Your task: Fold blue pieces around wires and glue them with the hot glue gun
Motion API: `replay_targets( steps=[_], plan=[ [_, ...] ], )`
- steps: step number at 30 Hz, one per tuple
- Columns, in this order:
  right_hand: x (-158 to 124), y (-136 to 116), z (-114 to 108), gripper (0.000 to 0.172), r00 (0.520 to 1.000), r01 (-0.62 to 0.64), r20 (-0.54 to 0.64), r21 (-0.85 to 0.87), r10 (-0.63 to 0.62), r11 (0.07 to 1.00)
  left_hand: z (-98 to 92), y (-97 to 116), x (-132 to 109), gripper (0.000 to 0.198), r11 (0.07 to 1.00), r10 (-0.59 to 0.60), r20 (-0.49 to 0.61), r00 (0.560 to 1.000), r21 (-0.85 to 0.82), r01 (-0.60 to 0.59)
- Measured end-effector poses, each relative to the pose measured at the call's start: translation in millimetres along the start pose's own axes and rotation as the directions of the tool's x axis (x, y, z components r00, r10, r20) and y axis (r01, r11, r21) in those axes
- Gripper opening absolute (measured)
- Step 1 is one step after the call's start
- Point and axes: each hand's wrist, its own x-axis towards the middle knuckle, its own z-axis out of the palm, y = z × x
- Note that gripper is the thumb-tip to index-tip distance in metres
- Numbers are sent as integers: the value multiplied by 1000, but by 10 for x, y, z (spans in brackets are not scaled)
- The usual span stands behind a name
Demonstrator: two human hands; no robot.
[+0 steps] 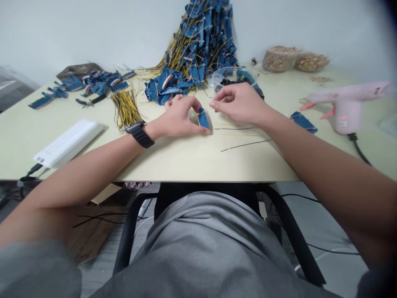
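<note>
My left hand [178, 119] is closed on a small curved blue piece [203, 120], holding it upright between thumb and fingers just above the table. To its right, my right hand [240, 103] makes a pinch, fingertips a short way from that piece. Whatever lies in the pinch is too small to tell. Thin black wire [245, 145] and faint yellow wire stretch over the tabletop below the right wrist. Behind the right hand stands a clear round tub [223, 71] with dark parts in it, partly hidden.
Blue pieces with yellow wires form a tall heap [207, 37] against the wall. A yellow wire bundle [125, 107], pliers [90, 100] and a white power box [68, 142] lie left. Rightward are a pink glue gun [347, 101], another blue piece [304, 122] and bags of brownish bits [281, 59].
</note>
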Motion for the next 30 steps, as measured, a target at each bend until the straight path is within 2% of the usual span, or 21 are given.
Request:
replay_targets(
  steps=[4, 6, 9, 12, 18, 24, 28, 30],
  plan=[
    [-68, -54, 178, 35, 997, -22, 73, 48, 18, 999, 31, 7, -5, 93, 1000, -20, -70, 997, 6, 21],
    [-96, -89, 242, 42, 997, -23, 71, 56, 19, 998, 49, 13, -6, 96, 1000, -23, -113, 993, 2, 23],
    [-123, -153, 261, 41, 998, -44, 40, 63, 42, 997, 43, 31, -8, 97, 999, -39, -131, 991, 1, 40],
    [-142, -209, 194, 37, 999, -36, -15, -19, 36, 999, -2, 20, 4, 95, 998, -50, -101, 994, -39, 46],
    [-162, -215, 72, 29, 998, 69, 7, -137, -69, 988, -24, -91, 55, 70, 972, 1, 12, 1000, -234, 1],
    [-149, -176, 129, 30, 995, 98, 8, -161, -98, 982, -8, -101, 63, 47, 975, 88, 22, 996, -206, -82],
    [-128, -130, 154, 27, 994, 102, -14, -156, -105, 983, -28, -30, 43, 31, 982, 63, 10, 998, -180, -60],
    [-115, -111, 156, 25, 993, 109, -31, -171, -116, 979, -36, 26, 40, 27, 974, 36, -12, 999, -223, -38]
  ],
)
